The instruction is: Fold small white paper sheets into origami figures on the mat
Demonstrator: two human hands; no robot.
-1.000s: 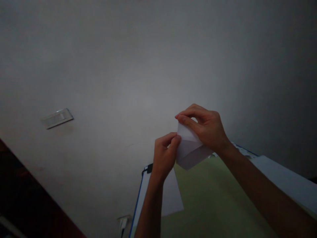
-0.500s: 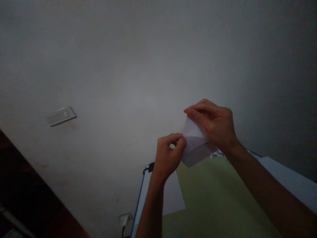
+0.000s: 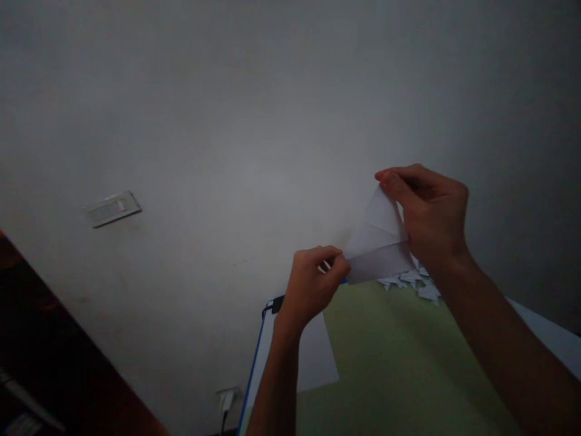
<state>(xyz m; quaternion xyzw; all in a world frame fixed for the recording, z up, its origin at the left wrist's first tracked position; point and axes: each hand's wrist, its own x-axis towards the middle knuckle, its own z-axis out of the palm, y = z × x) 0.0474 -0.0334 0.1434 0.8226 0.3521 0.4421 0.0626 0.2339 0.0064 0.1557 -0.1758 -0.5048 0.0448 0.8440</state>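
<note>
I hold a folded piece of white paper (image 3: 379, 245) up in the air in front of a pale wall. My left hand (image 3: 313, 284) pinches its lower left corner between thumb and fingers. My right hand (image 3: 429, 215) is closed on the paper's top point and right side. The paper shows a triangular upper part with a crease across it. Below my hands lies a light green surface (image 3: 390, 369).
A white sheet (image 3: 313, 357) lies on the green surface beside a blue-edged board (image 3: 254, 363). A pile of small white paper pieces (image 3: 415, 281) sits under my right wrist. A switch plate (image 3: 111, 209) and a socket with a plug (image 3: 227, 399) are on the wall.
My right hand has lifted up and to the right with the paper's top, and the paper has spread into a wider triangle. The paper pieces behind it have come into view.
</note>
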